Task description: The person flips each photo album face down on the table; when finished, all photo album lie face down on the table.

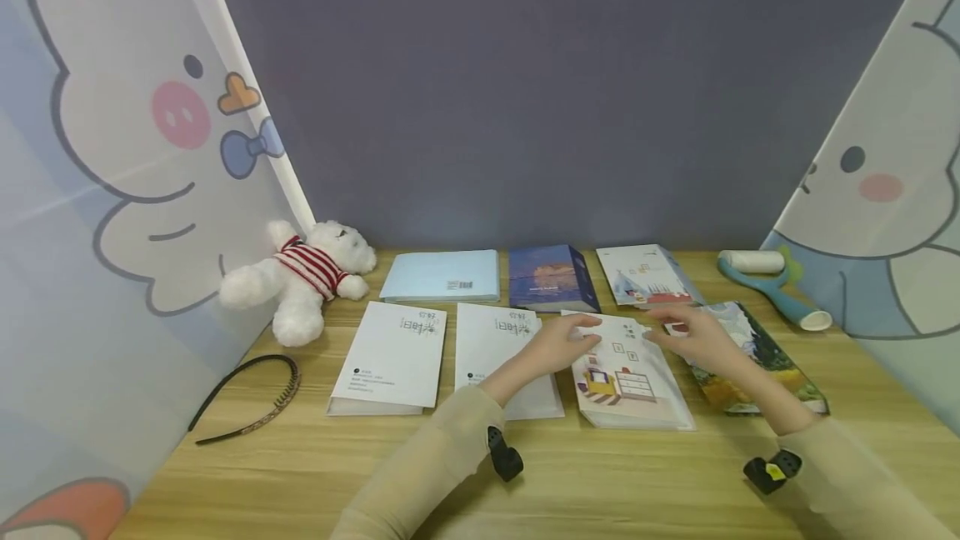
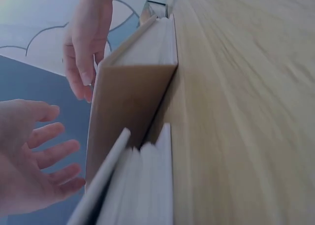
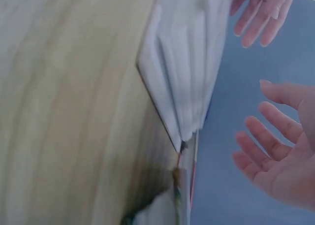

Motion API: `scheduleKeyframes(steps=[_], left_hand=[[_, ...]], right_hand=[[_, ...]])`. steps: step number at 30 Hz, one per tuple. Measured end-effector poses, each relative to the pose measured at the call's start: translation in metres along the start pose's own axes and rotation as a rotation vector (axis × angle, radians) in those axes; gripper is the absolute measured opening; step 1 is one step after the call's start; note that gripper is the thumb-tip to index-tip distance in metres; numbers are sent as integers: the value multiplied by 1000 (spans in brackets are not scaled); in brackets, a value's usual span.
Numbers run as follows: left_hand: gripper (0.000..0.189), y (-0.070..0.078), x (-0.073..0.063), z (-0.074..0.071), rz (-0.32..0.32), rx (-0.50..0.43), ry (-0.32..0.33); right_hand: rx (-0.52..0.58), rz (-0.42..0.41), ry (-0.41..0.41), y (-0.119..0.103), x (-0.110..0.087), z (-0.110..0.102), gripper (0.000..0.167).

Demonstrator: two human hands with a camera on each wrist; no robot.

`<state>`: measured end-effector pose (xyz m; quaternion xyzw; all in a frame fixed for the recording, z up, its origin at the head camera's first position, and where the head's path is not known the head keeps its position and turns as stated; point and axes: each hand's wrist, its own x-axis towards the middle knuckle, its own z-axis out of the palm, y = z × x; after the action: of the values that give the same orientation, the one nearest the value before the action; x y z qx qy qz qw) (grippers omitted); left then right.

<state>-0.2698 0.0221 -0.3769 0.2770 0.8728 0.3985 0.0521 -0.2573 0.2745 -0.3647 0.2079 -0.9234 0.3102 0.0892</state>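
A white book (image 1: 626,373) with a drawing of a yellow armchair and a dresser lies at the front, right of centre. My left hand (image 1: 551,344) hovers by its upper left corner, thumb and fingers spread apart and holding nothing. Over its upper right side is my right hand (image 1: 699,340), fingers loosely bent and nothing in them. In the left wrist view, the palm of the left hand (image 2: 29,158) faces the books' side. The right wrist view has the right hand (image 3: 285,146) beside the pages (image 3: 187,72). A book with a painted landscape (image 1: 757,357) lies partly under the right forearm.
Two white books (image 1: 393,352) (image 1: 480,348) lie left of the armchair book. Behind are a light blue book (image 1: 442,273), a dark blue book (image 1: 551,275) and another illustrated book (image 1: 645,273). A plush toy (image 1: 303,273), a headband (image 1: 251,432) and a lint roller (image 1: 780,286) lie at the sides.
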Motion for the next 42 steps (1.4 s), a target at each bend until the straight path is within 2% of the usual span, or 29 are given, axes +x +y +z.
scheduleKeyframes(steps=[4, 7, 10, 13, 15, 18, 21, 25, 28, 32, 37, 42], left_hand=[[39, -7, -5, -4, -2, 55, 42], [44, -11, -8, -6, -18, 87, 58], [54, -15, -11, -8, -64, 83, 15], [63, -18, -13, -7, -99, 65, -57], [67, -20, -13, -6, -116, 74, -87], [73, -22, -13, -4, -137, 60, -89], [62, -24, -12, -3, -123, 54, -53], [32, -23, -9, -3, -80, 77, -24], [30, -21, -8, -3, -107, 79, -40], [38, -20, -7, -4, -157, 44, -75], [40, -20, -6, -3, -167, -6, -107], [38, -20, -6, 0, -169, -189, -154]], right_hand=[[-33, 1, -56, -1, 2, 8, 42], [-53, 14, -124, -1, 2, 10, 52], [-64, 46, -209, -1, 1, 13, 70], [-63, 110, -287, 0, 1, 16, 85], [-72, 152, -320, 2, 2, 17, 89], [-109, 188, -347, 3, 2, 19, 89], [-146, 208, -366, 4, 3, 19, 88], [-160, 234, -386, 1, 2, 17, 89], [-171, 244, -390, 0, 3, 16, 90], [-179, 268, -392, -1, 3, 16, 91], [-149, 296, -404, -2, 3, 15, 92], [-91, 287, -417, -4, 0, 12, 88]])
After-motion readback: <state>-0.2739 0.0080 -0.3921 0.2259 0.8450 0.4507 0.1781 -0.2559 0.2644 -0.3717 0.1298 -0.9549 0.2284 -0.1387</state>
